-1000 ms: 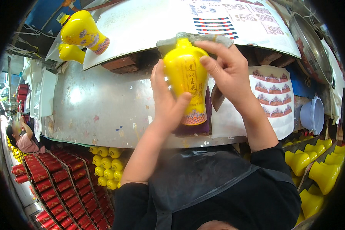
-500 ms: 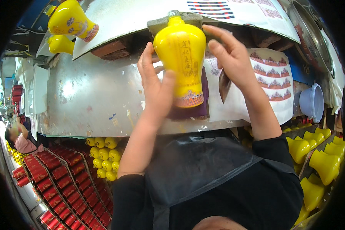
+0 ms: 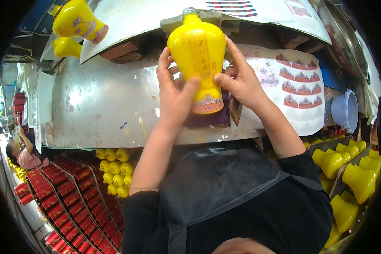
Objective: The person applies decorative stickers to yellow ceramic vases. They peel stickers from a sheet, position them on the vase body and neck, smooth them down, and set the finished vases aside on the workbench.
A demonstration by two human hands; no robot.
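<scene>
By near bench edge (image 3: pixel 114 145), left hand (image 3: pixel 172 95) and right hand (image 3: pixel 244 88) are clamping glossy tapered bottle (image 3: pixel 197 51), flecked metal (image 3: pixel 99 108) stretching left.

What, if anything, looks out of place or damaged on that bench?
Small white and blue scraps are scattered on the metal bench, left of the central bottle. They follow no pattern, so they look like stray litter. The bottle itself shows no visible damage.

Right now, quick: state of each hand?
Left hand: holding the yellow bottle by its left side.
Right hand: gripping its other side, a brown pointed tool jutting out below.
</scene>
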